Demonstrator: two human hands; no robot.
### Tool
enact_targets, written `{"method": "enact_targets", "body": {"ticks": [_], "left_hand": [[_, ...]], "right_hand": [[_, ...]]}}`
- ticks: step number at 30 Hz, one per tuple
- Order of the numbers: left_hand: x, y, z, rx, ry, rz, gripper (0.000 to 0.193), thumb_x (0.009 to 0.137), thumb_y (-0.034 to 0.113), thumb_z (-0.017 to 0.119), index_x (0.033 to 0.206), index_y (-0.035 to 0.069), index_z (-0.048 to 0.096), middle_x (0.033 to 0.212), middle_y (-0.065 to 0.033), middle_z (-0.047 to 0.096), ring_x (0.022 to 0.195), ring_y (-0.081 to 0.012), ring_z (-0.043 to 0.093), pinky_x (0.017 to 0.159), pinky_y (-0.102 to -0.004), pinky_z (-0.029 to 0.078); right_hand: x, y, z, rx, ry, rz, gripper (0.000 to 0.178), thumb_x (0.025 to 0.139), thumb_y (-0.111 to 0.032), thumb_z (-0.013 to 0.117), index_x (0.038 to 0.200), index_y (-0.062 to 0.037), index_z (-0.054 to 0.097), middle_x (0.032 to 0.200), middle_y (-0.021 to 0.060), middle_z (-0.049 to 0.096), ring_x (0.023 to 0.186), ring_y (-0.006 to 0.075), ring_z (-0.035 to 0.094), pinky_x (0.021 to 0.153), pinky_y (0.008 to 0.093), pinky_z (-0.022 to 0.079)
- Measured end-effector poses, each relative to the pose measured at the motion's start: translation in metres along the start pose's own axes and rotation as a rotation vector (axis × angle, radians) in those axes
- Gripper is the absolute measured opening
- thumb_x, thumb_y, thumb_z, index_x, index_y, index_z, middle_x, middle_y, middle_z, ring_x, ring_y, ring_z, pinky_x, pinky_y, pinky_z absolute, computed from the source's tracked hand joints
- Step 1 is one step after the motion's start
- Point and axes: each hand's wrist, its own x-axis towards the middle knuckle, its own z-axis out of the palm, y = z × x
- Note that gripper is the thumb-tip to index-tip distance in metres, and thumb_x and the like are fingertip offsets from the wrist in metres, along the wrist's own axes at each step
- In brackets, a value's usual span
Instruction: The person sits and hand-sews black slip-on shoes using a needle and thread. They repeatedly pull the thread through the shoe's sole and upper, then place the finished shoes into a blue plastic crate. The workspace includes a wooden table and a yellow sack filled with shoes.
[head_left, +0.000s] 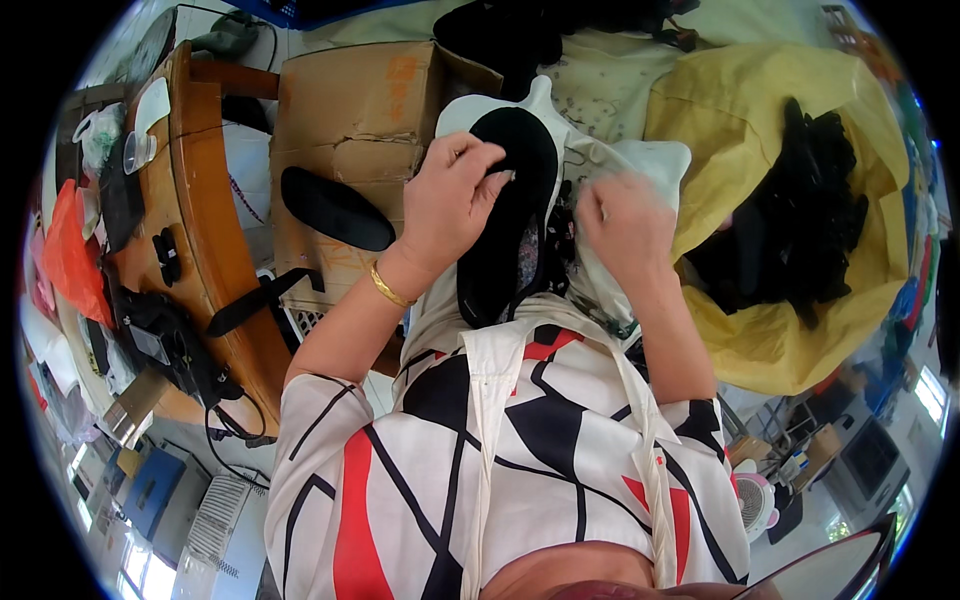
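Note:
A long black shoe sole or insole (520, 150) lies over my lap, on white cloth. Above its left edge is my left hand (450, 200), with a gold bangle at the wrist; thumb and fingers are curled in a pinch, and anything between them is too small to make out. To the right of the black piece, over pale cloth (660, 160), my right hand (630, 222) is raised and partly blurred. Its fingers are curled in, hiding whatever they hold. A second black insole (338, 208) rests on the cardboard box (350, 100) at the left.
On the right stands a wide yellow sack (740, 345) with many black pieces (790, 220) inside. A wooden table (215, 210) at the left carries a black bag (170, 340) and small black items (166, 256). A black strap (262, 300) juts from the table edge.

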Motion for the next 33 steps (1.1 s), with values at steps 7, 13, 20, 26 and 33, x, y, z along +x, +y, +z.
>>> {"method": "enact_targets", "body": {"ticks": [7,13,20,26,33], "left_hand": [[-0.011,0.008,-0.007,0.196,-0.114,0.18,0.037,0.075,0.014,0.078,0.11,0.009,0.068,0.101,-0.0054,0.063,0.087,-0.024,0.062,0.07,-0.0328,0.053],[-0.013,-0.003,0.006,0.345,-0.041,0.278,0.04,0.07,0.013,0.076,0.109,0.008,0.068,0.094,-0.0039,0.061,0.081,-0.0218,0.062,0.064,-0.0315,0.052],[-0.016,-0.004,0.022,0.347,-0.094,0.312,0.035,0.07,0.009,0.074,0.105,0.008,0.069,0.081,-0.0027,0.057,0.073,-0.0216,0.061,0.06,-0.0326,0.051],[-0.007,-0.002,0.021,0.382,-0.135,0.28,0.029,0.072,0.012,0.073,0.101,0.009,0.067,0.082,-0.0043,0.056,0.074,-0.024,0.062,0.06,-0.0341,0.052],[0.004,0.0,0.006,0.493,-0.196,0.291,0.014,0.072,0.005,0.064,0.083,0.009,0.057,0.079,-0.0084,0.055,0.073,-0.029,0.063,0.06,-0.0389,0.052]], "right_hand": [[0.002,-0.032,0.028,0.963,0.285,0.061,0.017,0.098,-0.013,0.06,0.087,-0.0006,0.062,0.087,0.0079,0.066,0.072,0.0194,0.058,0.074,0.0335,0.05],[-0.011,-0.046,0.042,1.814,0.104,0.24,0.032,0.108,-0.021,0.044,0.084,-0.0018,0.051,0.074,0.003,0.052,0.071,0.014,0.05,0.089,0.0326,0.045],[-0.065,-0.072,0.014,1.17,-0.017,0.307,0.024,0.103,-0.014,0.049,0.082,-0.0016,0.05,0.072,0.0002,0.044,0.07,0.0108,0.042,0.068,0.026,0.04],[-0.053,-0.054,0.025,1.361,0.068,0.333,0.03,0.105,-0.02,0.047,0.083,-0.0011,0.054,0.07,-0.0022,0.046,0.065,0.0069,0.041,0.059,0.0241,0.035],[-0.058,-0.088,0.012,1.007,0.12,-0.115,0.014,0.094,-0.007,0.057,0.081,-0.0027,0.056,0.072,0.0038,0.049,0.065,0.0129,0.048,0.061,0.0286,0.041]]}}
